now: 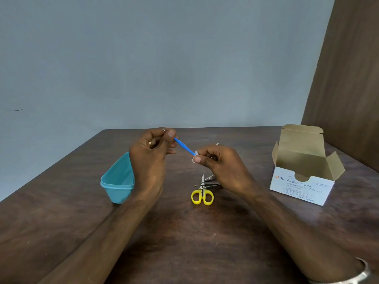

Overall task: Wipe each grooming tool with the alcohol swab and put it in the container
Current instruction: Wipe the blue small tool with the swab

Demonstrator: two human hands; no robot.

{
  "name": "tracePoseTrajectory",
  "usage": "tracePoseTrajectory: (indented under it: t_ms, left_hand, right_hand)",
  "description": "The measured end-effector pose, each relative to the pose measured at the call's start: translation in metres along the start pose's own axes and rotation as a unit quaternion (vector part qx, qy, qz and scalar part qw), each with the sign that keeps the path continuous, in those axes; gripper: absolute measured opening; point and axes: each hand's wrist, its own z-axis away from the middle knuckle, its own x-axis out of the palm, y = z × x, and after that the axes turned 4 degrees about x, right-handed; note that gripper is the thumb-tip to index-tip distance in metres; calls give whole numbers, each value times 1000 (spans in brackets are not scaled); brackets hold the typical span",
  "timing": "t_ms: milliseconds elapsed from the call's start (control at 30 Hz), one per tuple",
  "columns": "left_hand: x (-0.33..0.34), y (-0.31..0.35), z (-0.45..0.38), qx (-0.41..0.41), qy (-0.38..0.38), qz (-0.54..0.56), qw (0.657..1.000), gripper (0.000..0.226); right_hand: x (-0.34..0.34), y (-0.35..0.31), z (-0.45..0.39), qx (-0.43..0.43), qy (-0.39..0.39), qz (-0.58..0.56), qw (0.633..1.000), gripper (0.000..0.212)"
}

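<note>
My left hand (152, 152) pinches the upper end of a slim blue grooming tool (184, 145) above the table. My right hand (220, 167) pinches a small white alcohol swab (195, 155) around the tool's lower end. Below the hands, small scissors with yellow handles (202, 194) lie on the table, with metal tweezers (207, 185) across their blades and another small metal tool (210, 177) partly hidden under my right hand. A teal plastic container (118, 179) stands to the left, partly behind my left wrist.
An open white box of alcohol swabs (302, 177) stands at the right of the dark wooden table (184, 232). A blue-grey wall rises behind the table's far edge, and a brown panel stands at the far right.
</note>
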Motion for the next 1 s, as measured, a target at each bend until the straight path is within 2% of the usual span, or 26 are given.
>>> tracePoseTrajectory:
  t_ms: [267, 467, 700, 833, 1000]
  left_hand:
    - [3, -2, 6, -15, -31, 6, 999, 10]
    - [4, -10, 9, -9, -110, -125, 986, 11]
    - [8, -10, 19, -18, -219, -217, 951, 21]
    - [9, -11, 22, -26, -235, -211, 948, 21]
    - [8, -12, 21, -56, -234, -169, 956, 23]
  right_hand:
    - [-15, -6, -5, 60, 91, -228, 968, 14]
    - [-20, -7, -4, 81, 100, -367, 921, 13]
    - [-19, -8, -2, 93, 67, -402, 908, 24]
    - [-15, -9, -2, 91, 54, -392, 914, 17]
    - [-6, -8, 1, 84, 15, -355, 931, 27]
